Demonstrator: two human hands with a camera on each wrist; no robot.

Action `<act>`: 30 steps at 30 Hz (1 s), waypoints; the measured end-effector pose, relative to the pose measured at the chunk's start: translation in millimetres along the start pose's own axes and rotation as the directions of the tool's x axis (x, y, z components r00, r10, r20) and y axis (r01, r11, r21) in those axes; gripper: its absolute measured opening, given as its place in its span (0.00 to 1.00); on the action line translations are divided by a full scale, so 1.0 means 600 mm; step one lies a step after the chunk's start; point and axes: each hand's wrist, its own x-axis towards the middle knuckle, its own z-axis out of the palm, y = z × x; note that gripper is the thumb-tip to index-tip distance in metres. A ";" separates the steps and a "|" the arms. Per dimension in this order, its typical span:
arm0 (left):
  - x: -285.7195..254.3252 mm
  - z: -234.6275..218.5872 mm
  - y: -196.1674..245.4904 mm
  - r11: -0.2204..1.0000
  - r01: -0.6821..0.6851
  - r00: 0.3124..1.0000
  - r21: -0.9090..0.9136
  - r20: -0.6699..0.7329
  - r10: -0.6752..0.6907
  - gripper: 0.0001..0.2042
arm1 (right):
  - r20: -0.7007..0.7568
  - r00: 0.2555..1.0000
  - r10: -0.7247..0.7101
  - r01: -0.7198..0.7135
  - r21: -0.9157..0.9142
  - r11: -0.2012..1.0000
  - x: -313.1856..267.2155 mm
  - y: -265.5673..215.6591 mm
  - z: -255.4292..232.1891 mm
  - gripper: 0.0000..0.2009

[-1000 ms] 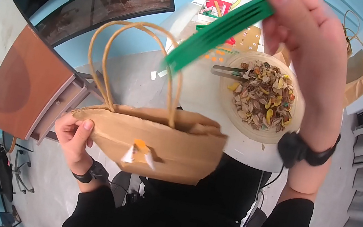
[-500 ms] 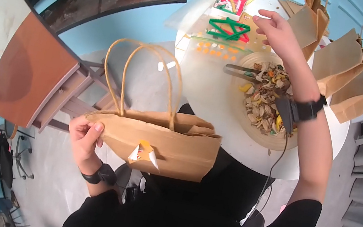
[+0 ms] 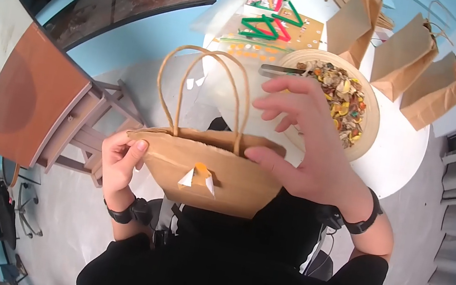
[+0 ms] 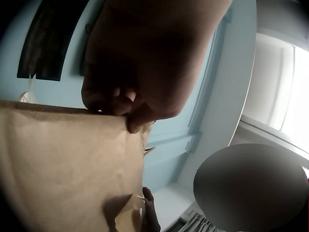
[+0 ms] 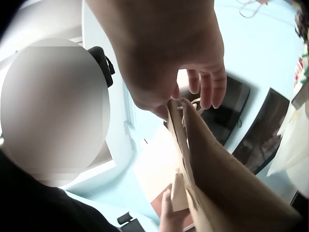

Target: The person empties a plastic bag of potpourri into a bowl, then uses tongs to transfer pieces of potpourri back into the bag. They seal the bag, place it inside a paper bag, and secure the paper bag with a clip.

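My left hand [image 3: 121, 160] pinches the upper left edge of a brown paper bag [image 3: 221, 181], thumb in front. Two twisted-paper handles [image 3: 218, 58] stand up from its mouth, and a small orange-and-white piece [image 3: 198, 177] sits on its front face. At the bag's right end is my right hand [image 3: 307, 141], fingers spread and thumb near the rim. In the right wrist view the right hand [image 5: 169, 58] hangs over the bag's parted top edges [image 5: 193, 130]. The left wrist view shows the left fingers [image 4: 123, 104] curled over the bag's edge.
Behind the bag, a white round table [image 3: 397, 154] bears a shallow round dish [image 3: 370, 122] of dried petals with tongs [image 3: 277, 71]. Green strips [image 3: 260, 28] and rows of orange pieces lie farther back. Several paper bags [image 3: 405, 55] stand at the back right. A wooden stool [image 3: 85, 123] is at left.
My right hand first held a green strip, then was empty over the table beyond the dish, and has come back to the bag's right side. My left hand keeps hold of the bag.
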 end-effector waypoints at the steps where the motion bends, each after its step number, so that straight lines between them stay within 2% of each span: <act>1: -0.003 0.000 -0.001 1.000 0.015 1.000 -0.001 -0.006 -0.015 0.08 | 0.030 0.999 -0.036 0.037 -0.022 0.999 -0.009 0.005 -0.007 0.15; 4: -0.011 0.008 -0.005 1.000 -0.002 1.000 0.003 -0.028 0.002 0.08 | 0.291 0.949 0.120 -0.084 -0.132 0.988 -0.033 0.000 -0.023 0.13; 5: -0.012 0.009 -0.004 1.000 -0.016 1.000 0.009 -0.014 0.016 0.08 | 0.334 0.925 0.179 -0.157 -0.095 0.983 -0.040 0.000 -0.023 0.11; 8: -0.014 0.012 0.001 0.998 -0.056 0.998 0.031 0.021 0.056 0.09 | 0.296 0.945 0.138 -0.156 0.040 0.987 -0.045 0.000 -0.017 0.10; 11: -0.017 0.015 0.005 0.992 -0.104 0.994 0.072 0.049 0.101 0.09 | 0.407 0.890 0.207 -0.265 0.089 0.960 -0.038 0.007 -0.030 0.10; 14: -0.017 0.025 0.008 0.982 -0.151 0.986 0.115 0.088 0.142 0.09 | 0.629 0.711 0.314 -0.309 -0.122 0.943 -0.022 0.012 -0.039 0.12; 17: -0.010 0.041 0.015 0.981 -0.144 0.987 0.129 0.086 0.133 0.09 | 0.630 0.758 0.170 -0.130 -0.110 0.985 -0.025 -0.007 -0.022 0.12; 20: -0.007 0.041 0.014 0.984 -0.114 0.992 0.134 0.067 0.106 0.10 | 0.543 0.811 0.217 0.034 -0.414 0.910 -0.019 -0.043 -0.003 0.13; 21: -0.011 0.032 -0.001 0.987 -0.106 0.994 0.118 0.052 0.100 0.10 | 0.493 0.861 0.127 0.115 -0.431 0.895 -0.023 -0.039 0.004 0.15; 23: -0.015 0.019 -0.008 0.991 -0.103 0.993 0.084 0.073 0.097 0.12 | 0.442 0.889 0.123 0.069 -0.394 0.916 -0.024 -0.033 0.005 0.18; 26: -0.020 0.014 -0.035 0.994 -0.096 0.993 -0.044 -0.073 0.093 0.15 | 0.315 0.933 0.172 -0.027 -0.414 0.910 -0.025 -0.021 0.011 0.23; 27: -0.027 -0.011 -0.066 0.998 0.019 0.997 -0.063 -0.067 -0.023 0.17 | 0.267 0.944 0.195 -0.063 -0.433 0.899 -0.024 -0.019 0.012 0.24; 28: -0.041 -0.024 -0.098 0.988 0.151 0.982 -0.044 -0.112 -0.155 0.18 | 0.304 0.923 0.237 -0.080 -0.452 0.889 -0.016 -0.018 0.009 0.25; 30: -0.063 -0.041 -0.130 0.912 0.409 0.890 -0.027 -0.209 -0.405 0.19 | 0.378 0.868 0.321 -0.109 -0.487 0.867 0.008 -0.016 -0.003 0.27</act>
